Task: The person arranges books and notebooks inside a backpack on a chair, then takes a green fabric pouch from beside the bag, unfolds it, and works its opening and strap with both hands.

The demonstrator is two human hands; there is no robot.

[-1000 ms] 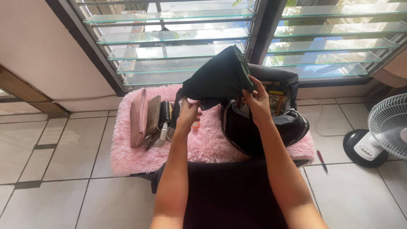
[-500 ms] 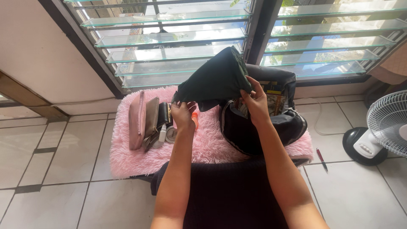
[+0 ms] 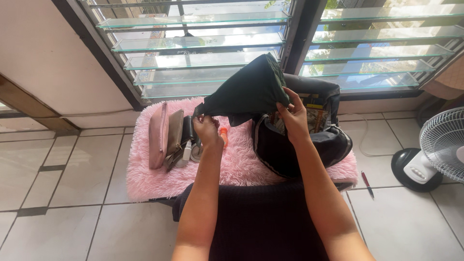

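A dark green pouch [image 3: 244, 92] of soft fabric is held up above a pink fluffy mat [image 3: 232, 162]. My left hand [image 3: 208, 129] pinches its lower left corner. My right hand [image 3: 292, 117] grips its right edge, just over an open black backpack [image 3: 309, 140] that lies on the mat with colourful items showing inside. A small orange item [image 3: 224, 136] lies on the mat beside my left hand.
At the mat's left lie two pink and tan pouches [image 3: 164, 137], a dark case and small white bottles [image 3: 187, 152]. A white fan [image 3: 437, 150] stands on the tiled floor at right, with a pen [image 3: 367, 183] near it. Glass louvre windows [image 3: 203, 48] are behind.
My left hand has slid a little to the left along the pouch's lower edge, stretching the fabric out. My right hand and the backpack have stayed where they were.
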